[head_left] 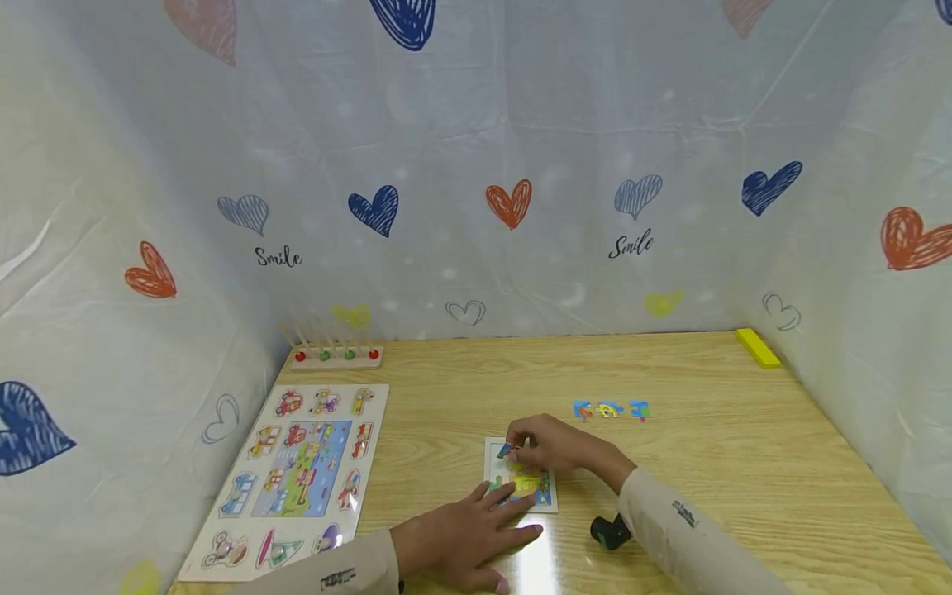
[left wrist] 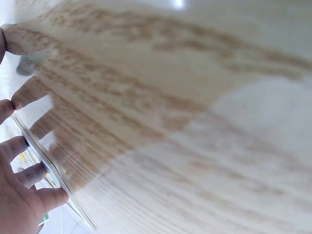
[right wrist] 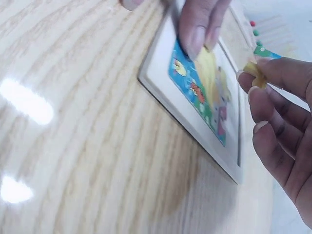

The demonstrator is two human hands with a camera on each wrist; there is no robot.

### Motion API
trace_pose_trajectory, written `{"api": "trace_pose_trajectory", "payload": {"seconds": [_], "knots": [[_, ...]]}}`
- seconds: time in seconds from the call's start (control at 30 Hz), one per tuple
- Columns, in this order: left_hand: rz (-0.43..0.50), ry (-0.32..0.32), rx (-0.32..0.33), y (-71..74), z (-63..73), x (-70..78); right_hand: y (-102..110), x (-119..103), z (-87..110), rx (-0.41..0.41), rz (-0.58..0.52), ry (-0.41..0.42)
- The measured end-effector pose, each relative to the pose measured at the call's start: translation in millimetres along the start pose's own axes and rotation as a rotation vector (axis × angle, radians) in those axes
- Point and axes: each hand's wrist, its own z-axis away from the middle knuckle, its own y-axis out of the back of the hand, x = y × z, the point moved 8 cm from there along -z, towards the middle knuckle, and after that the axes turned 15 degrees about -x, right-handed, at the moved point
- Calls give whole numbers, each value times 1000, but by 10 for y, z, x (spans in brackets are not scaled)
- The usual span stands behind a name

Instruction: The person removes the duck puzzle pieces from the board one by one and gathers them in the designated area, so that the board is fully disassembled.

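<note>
A small jigsaw puzzle in a white frame [head_left: 546, 508] lies on the table before the person; yellow and blue pieces fill part of it. The left hand [head_left: 468, 533] is spread palm down, its fingertips resting on the near part of the puzzle. In the left wrist view its fingers [left wrist: 51, 197] reach over the frame's edge. Above the puzzle's far side, the right hand [head_left: 550, 445] pinches a jigsaw piece [right wrist: 267, 52] between thumb and fingers. That piece shows green and blue on its face and a yellowish edge in the right wrist view.
Loose jigsaw pieces [head_left: 610, 410] lie in a row beyond the right hand. A large vehicle puzzle board [head_left: 372, 463] lies at left, with a wooden peg stand [head_left: 338, 360] behind it. A yellow block [head_left: 759, 348] is at back right. A black object [head_left: 610, 533] is beside the right sleeve.
</note>
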Motion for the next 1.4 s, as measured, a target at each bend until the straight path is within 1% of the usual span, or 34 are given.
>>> {"api": "trace_pose_trajectory", "payload": {"seconds": [0.07,0.17,0.23,0.4,0.53,0.7,0.9,1.0,1.1,1.2,1.33,1.4], "knots": [[0,1,3,-3,3,-2,47,-6,31,17,-3,15],[-4,4,8,-9,2,-6,117,5,77,50,29,25],[-11,7,12,-14,2,-6,161,23,113,73,50,18],[-33,13,29,-9,7,1,239,88,221,107,36,-13],[-29,14,30,-3,13,2,292,123,305,143,62,-4],[-23,16,25,1,14,0,329,210,407,177,57,1],[-27,18,23,-1,11,1,346,375,558,209,26,-39],[-33,17,31,-3,12,5,341,454,633,219,0,-62],[-43,17,43,1,12,12,330,515,704,221,-27,-68],[-42,16,44,0,10,14,331,565,769,238,-12,-75],[-46,22,45,-9,5,11,353,617,863,280,27,-91],[-51,25,51,-13,4,10,362,644,904,301,13,-103]]}}
